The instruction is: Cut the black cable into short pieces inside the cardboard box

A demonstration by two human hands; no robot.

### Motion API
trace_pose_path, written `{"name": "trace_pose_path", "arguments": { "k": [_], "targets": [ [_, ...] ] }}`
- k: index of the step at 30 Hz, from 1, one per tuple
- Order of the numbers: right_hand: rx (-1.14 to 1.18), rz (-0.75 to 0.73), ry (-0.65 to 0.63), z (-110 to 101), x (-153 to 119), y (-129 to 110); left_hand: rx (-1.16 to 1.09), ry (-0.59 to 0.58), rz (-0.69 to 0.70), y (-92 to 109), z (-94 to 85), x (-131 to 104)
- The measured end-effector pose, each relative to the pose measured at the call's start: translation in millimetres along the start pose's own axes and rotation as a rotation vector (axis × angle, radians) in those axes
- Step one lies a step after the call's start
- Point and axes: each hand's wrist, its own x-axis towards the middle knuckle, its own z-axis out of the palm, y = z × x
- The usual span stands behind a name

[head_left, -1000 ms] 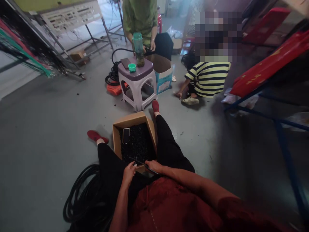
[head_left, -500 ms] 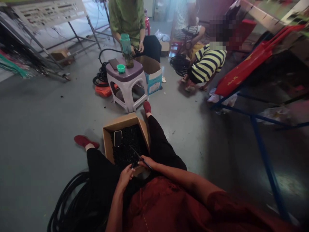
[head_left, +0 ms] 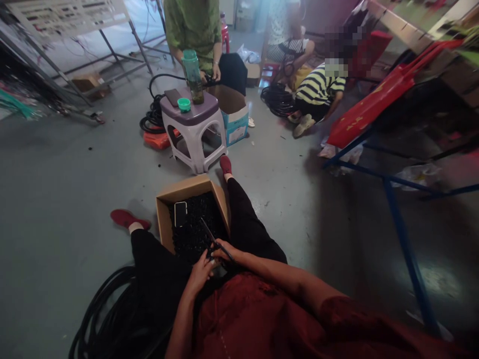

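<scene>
You can read no lettering here; the print on the blue-and-white cardboard box (head_left: 236, 124) is too blurred.

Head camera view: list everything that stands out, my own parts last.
Cardboard box: one, brown, on floor
Small pieces: many, black, in box
Phone: one, dark, on pieces
Thin tool: one, dark, in right hand
Stool: one, purple and pale, beyond box
Bottle: one, green, on stool
Cap: one, green, on stool
Flat item: one, dark, on stool
Carton: one, blue and white, behind stool
Cable coils: three, black, foreground and background
Co-workers: three, green, striped and pale tops, background
Cloth: one, red, right side
Frame: one, blue, under cloth
Left hand: one, bare, near box
Right hand: one, bare, on tool
Shoes: two, red, either side of box
</scene>
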Motion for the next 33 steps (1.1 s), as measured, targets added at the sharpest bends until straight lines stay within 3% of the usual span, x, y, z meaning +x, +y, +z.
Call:
{"name": "trace_pose_path", "arguments": {
  "k": [8,14,25,33],
  "targets": [
    [-0.011,0.043,0.056,-2.7,4.7,1.9,0.309,0.03,0.112,-12.4,-8.6,-9.9],
    [-0.044,0.059,0.064,-4.0,5.3,0.9,0.394,0.074,0.132,-8.7,-3.7,-10.8],
    [-0.131,0.113,0.087,-3.6,5.8,4.1,0.706,0.047,0.204,-15.4,0.1,-3.7],
    [-0.07,0.066,0.06,-3.1,11.6,12.7,0.586,0.048,0.163,-10.0,2.5,-6.2]
  ]
}}
